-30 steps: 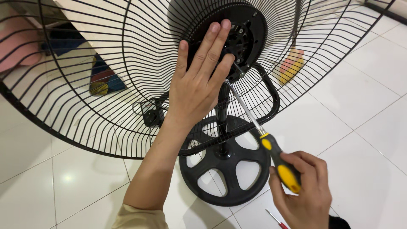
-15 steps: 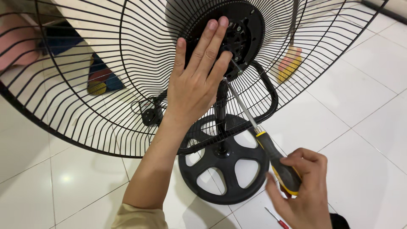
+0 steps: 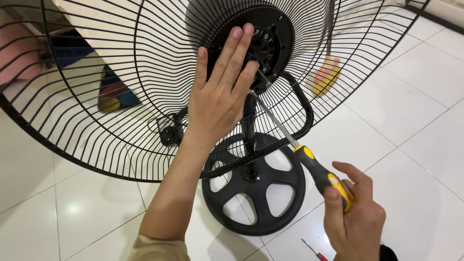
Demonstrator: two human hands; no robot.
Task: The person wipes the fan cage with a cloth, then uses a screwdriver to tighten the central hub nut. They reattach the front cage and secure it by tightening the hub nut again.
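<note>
A black wire fan guard [image 3: 96, 96] tilts over a white tiled floor [image 3: 415, 111], its round black hub [image 3: 270, 38] at top centre. I see a screwdriver [image 3: 309, 162], yellow and black handled, its shaft running up to a screw at the hub's lower edge. My right hand [image 3: 355, 217] pinches the handle with thumb and fingertips, low at right. My left hand [image 3: 220, 94] lies flat, fingers spread, pressed on the hub. The tip could slip off the screw if the guard rocks on its stand. The round base [image 3: 253, 193] sits below.
</note>
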